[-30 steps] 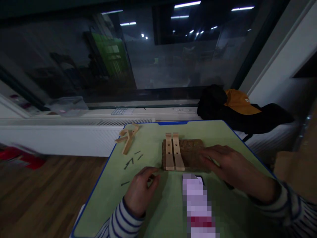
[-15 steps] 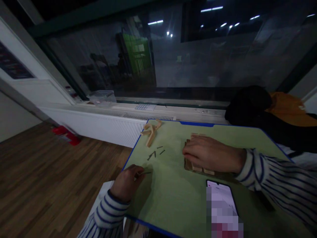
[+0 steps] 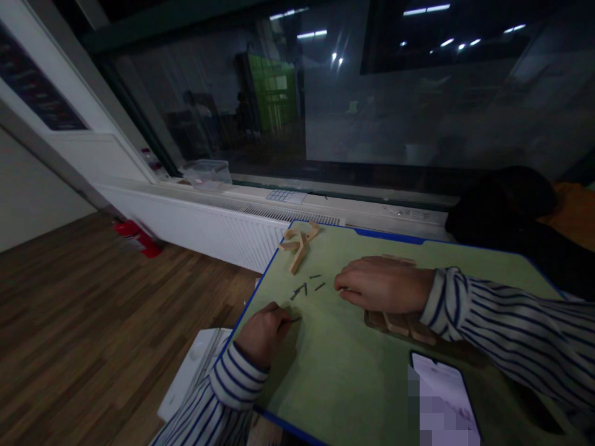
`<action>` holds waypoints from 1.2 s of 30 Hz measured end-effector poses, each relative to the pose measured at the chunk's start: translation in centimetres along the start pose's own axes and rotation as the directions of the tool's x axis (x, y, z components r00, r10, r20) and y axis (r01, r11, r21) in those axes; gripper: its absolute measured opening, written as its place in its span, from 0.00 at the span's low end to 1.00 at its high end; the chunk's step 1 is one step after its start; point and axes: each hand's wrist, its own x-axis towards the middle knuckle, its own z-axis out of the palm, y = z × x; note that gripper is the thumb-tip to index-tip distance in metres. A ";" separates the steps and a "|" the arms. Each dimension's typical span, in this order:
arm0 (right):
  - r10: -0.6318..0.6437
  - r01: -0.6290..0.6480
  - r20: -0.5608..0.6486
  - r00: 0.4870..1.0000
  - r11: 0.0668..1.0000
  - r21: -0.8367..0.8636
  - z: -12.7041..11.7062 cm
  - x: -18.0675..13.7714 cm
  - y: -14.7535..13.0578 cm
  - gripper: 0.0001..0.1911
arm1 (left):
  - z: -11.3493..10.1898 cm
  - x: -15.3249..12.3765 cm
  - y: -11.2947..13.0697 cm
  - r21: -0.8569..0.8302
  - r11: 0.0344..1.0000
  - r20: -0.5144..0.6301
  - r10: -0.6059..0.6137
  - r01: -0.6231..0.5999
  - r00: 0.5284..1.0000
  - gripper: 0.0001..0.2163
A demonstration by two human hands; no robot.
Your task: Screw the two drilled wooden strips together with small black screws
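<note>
Pale green and edged in blue, the flat rectangular table [image 3: 344, 371] gives the small hardware a plain background to be picked from. Near its left edge, the left hand [image 3: 266, 334] is closed, thumb and finger pinching a dark, slim metal screw [image 3: 295, 319] whose end pokes out to the right. A grip close to one end, with the length clear of the fingers, should make it easier to turn or pass. The right hand [image 3: 385, 286] is curled over the rough brown rectangular block [image 3: 370, 319] right of centre; I cannot tell whether its fingertips hold anything or whether it rests on the block. It hides most of the pale, smooth wooden strips [image 3: 395, 325] lying there, so lifting the wrist clear would avoid nudging them. Left of its fingertips lie the loose dark metal screws [image 3: 304, 289], spaced enough to be taken singly by the shank. The pale curved wooden hooks [image 3: 300, 246] at the far left and the dark-framed phone [image 3: 453, 384] at the near right are best left undisturbed.
</note>
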 end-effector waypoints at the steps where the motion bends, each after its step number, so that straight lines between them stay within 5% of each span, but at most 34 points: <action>1: -0.005 0.005 0.000 1.000 1.000 0.007 0.0 0.1 0.0 0.10 | 0.0 0.2 0.2 -0.012 1.000 -0.008 0.000 0.000 1.000 0.10; 12: -0.044 0.062 -0.128 0.991 0.988 0.141 -0.1 -1.2 0.6 0.13 | -1.3 3.0 5.2 -0.251 0.961 -0.081 0.099 -0.117 0.992 0.08; 26: 0.120 -0.039 -0.313 0.942 0.967 0.252 -0.5 -6.1 1.7 0.11 | -1.3 6.3 10.8 -0.476 0.836 -0.175 0.213 -0.272 0.961 0.08; 32: 0.267 -0.124 -0.408 0.873 0.931 0.343 0.6 -8.6 3.0 0.12 | 0.1 8.1 12.4 -0.502 0.807 -0.238 0.217 -0.312 0.947 0.08; 36: 0.426 -0.206 -0.497 0.756 0.876 0.437 2.0 -10.4 4.4 0.13 | 3.0 10.2 11.2 -0.546 0.792 -0.278 0.135 -0.272 0.951 0.09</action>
